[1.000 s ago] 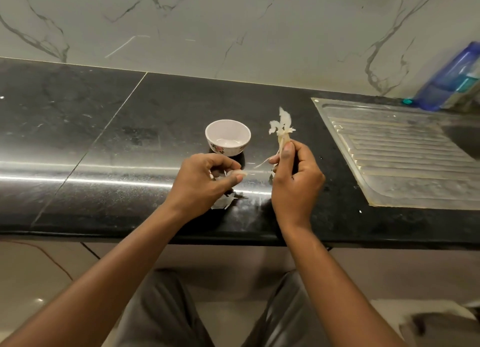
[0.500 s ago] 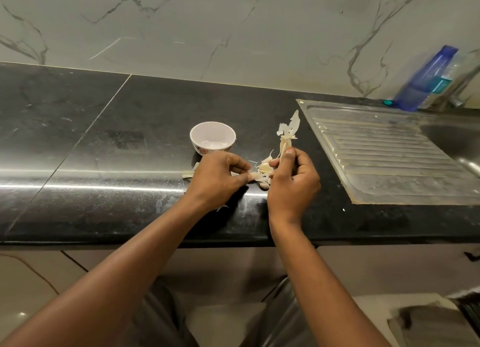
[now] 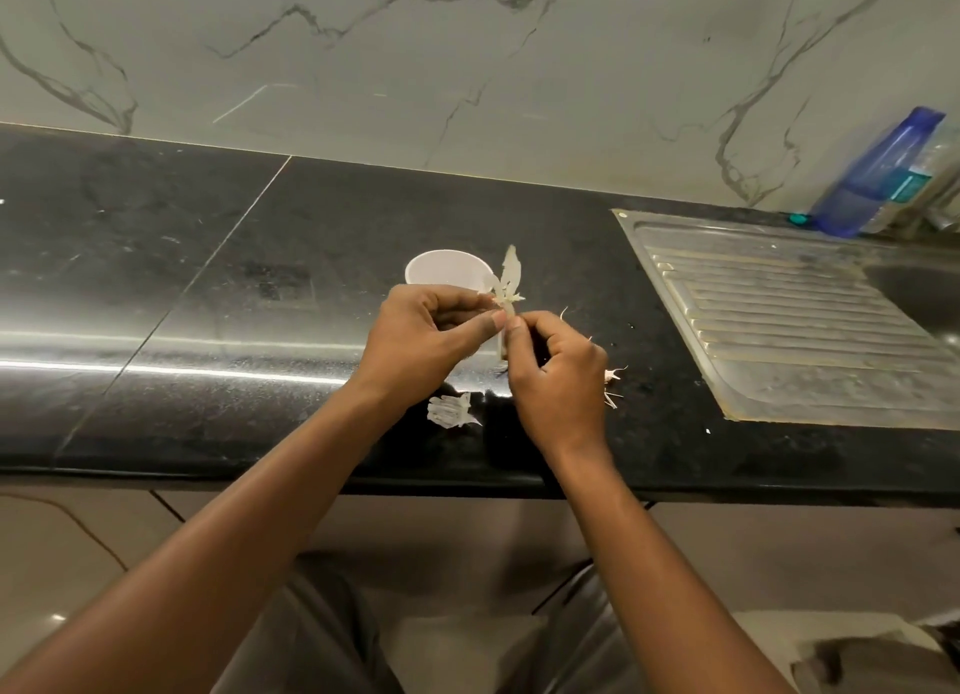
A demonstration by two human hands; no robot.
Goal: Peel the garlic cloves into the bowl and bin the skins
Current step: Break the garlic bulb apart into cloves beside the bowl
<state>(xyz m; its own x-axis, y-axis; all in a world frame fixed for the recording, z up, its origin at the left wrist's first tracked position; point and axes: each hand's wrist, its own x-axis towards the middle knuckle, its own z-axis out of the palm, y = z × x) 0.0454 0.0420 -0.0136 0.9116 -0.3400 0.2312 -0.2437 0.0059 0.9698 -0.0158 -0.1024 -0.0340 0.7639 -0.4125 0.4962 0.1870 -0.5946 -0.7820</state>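
Note:
A small white bowl (image 3: 448, 273) stands on the black counter (image 3: 208, 288), just behind my hands. My left hand (image 3: 423, 337) and my right hand (image 3: 556, 371) meet above the counter and both pinch a pale garlic piece with papery skin (image 3: 508, 282) that sticks up between the fingertips. A clump of loose skins (image 3: 451, 410) lies on the counter below my left wrist. More skin scraps (image 3: 612, 381) lie just right of my right hand. Whether the bowl holds any cloves is hidden.
A steel sink drainboard (image 3: 789, 319) is set into the counter at the right. A blue bottle (image 3: 878, 173) leans at the back right against the marble wall. The counter's front edge runs under my forearms.
My left hand rose from the counter and now pinches the garlic skin together with my right hand. The skins it left lie on the counter below it.

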